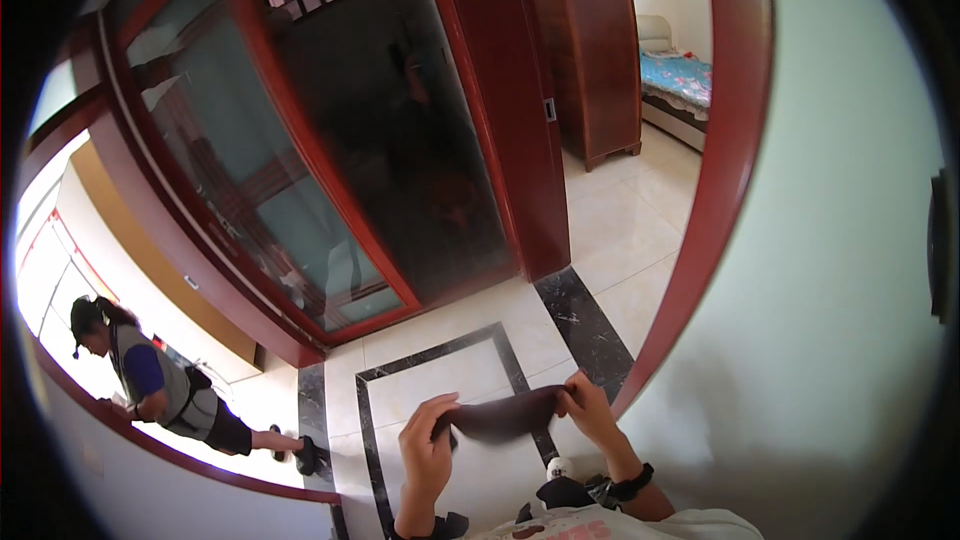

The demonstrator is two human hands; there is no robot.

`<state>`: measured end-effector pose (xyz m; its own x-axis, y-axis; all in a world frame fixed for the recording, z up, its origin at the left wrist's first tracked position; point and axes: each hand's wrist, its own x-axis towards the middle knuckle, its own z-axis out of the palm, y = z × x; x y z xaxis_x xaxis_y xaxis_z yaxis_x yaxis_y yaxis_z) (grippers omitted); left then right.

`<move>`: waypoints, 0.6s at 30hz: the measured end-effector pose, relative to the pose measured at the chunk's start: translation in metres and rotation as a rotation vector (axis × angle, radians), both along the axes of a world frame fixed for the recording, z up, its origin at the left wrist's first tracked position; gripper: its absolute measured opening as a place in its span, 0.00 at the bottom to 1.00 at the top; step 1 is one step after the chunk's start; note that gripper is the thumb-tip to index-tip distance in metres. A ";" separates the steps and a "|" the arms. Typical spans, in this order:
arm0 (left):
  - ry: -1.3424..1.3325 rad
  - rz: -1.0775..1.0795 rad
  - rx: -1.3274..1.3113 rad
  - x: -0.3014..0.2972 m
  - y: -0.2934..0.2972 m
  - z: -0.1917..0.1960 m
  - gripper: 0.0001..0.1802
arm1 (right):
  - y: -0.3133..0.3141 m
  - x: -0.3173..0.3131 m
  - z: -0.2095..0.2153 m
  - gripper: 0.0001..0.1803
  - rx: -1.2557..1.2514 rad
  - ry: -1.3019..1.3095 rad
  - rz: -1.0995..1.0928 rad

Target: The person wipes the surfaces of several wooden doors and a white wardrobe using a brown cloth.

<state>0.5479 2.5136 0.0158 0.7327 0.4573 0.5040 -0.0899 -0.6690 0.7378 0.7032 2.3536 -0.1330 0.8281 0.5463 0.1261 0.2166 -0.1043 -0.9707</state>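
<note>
A dark brown piece of soft cloth (pixel 505 418) hangs stretched between my two hands, in front of my body. Its middle sags a little and looks blurred; I cannot make out what kind of item it is. My left hand (pixel 428 448) pinches one end between thumb and fingers. At the opposite end, the fingers of my right hand (pixel 588 412) are closed on the upper corner. Both wrists wear black bands. Beneath the cloth lies the tiled floor (pixel 430 380), with a dark marbled border.
Red-framed glass sliding doors (pixel 290 170) stand ahead. Right of them, a doorway opens onto a room with a brown wardrobe (pixel 590 60) and a bed (pixel 678 80). A pale wall (pixel 830 270) runs along my right. At the left, another person (pixel 170 380) stands beyond an opening.
</note>
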 end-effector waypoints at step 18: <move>0.103 -0.324 -0.442 0.353 0.184 -0.072 0.08 | 0.099 0.259 0.019 0.08 0.387 0.196 -0.444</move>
